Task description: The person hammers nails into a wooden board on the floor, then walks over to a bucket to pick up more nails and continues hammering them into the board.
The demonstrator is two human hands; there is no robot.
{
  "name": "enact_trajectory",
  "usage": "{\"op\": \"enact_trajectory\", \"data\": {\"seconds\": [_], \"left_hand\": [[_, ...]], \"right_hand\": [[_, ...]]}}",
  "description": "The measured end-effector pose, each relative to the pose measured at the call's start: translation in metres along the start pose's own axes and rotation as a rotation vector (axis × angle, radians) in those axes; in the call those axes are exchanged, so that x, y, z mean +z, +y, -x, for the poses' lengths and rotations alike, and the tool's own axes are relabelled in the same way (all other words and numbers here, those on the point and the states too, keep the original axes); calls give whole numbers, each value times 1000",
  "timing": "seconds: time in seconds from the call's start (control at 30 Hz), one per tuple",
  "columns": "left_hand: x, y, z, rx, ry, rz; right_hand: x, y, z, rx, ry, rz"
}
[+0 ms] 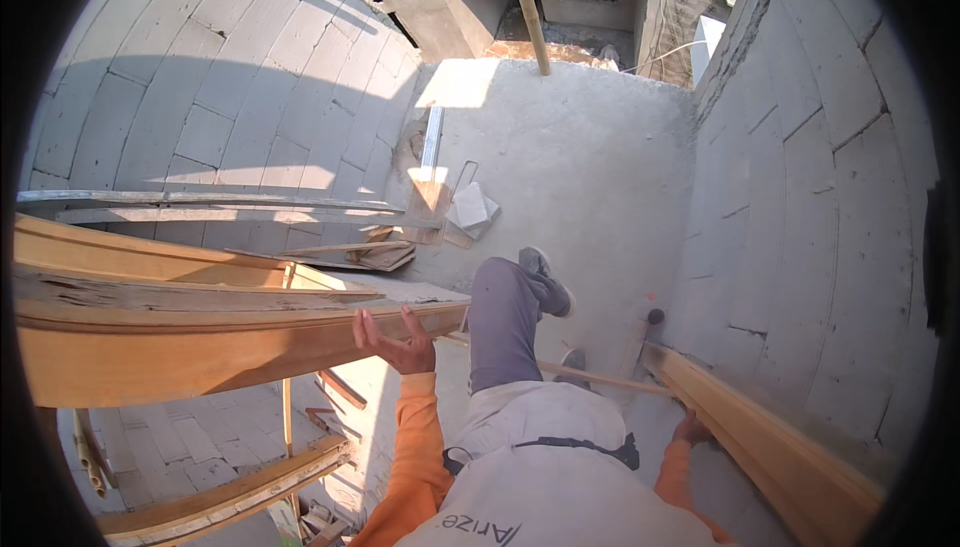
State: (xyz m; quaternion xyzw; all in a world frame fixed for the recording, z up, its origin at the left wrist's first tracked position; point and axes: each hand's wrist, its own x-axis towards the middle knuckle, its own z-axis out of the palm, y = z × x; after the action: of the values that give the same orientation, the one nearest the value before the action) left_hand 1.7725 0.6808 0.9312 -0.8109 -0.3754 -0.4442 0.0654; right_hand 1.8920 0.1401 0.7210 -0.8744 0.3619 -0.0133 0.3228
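Observation:
My left hand [397, 344] is at the near end of a long moulded wooden frame member [225, 344], its fingers over the top edge and its palm against the side. My right hand [694, 428] reaches down to a second moulded wooden frame member [757, 442] that slopes along the right wall; its fingers are partly hidden behind the wood. A thin wooden strip [607, 378] runs low between the two members, behind my legs. Another wooden frame part [150, 243] lies beyond the left member.
Block walls [787, 172] rise on both sides of the concrete floor [592, 172]. Ahead lie block pieces [472, 209], a metal channel [432, 138] and wood scraps [382, 254]. A pole [527, 14] stands at the far floor edge. Timber [225, 491] and debris lie lower left.

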Motion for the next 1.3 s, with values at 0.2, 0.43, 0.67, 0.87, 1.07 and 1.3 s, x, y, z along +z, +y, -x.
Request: {"op": "enact_trajectory", "data": {"seconds": [0.2,0.43,0.67,0.87,1.07,1.3], "left_hand": [[130,-27,86,-238,-831,234],[253,-112,112,-375,-1535,113],[329,-148,61,-373,-1448,87],[346,-148,26,-513,-1469,155],[354,-137,-5,-620,-1446,153],[358,-162,-12,-651,-1399,134]], "right_hand": [[-14,-22,5,139,378,129],[-49,-69,-3,327,715,60],[-46,-177,-39,660,703,17],[-26,-207,-42,644,689,29],[-9,-210,-39,594,689,11],[84,-229,-38,554,442,-136]]}}
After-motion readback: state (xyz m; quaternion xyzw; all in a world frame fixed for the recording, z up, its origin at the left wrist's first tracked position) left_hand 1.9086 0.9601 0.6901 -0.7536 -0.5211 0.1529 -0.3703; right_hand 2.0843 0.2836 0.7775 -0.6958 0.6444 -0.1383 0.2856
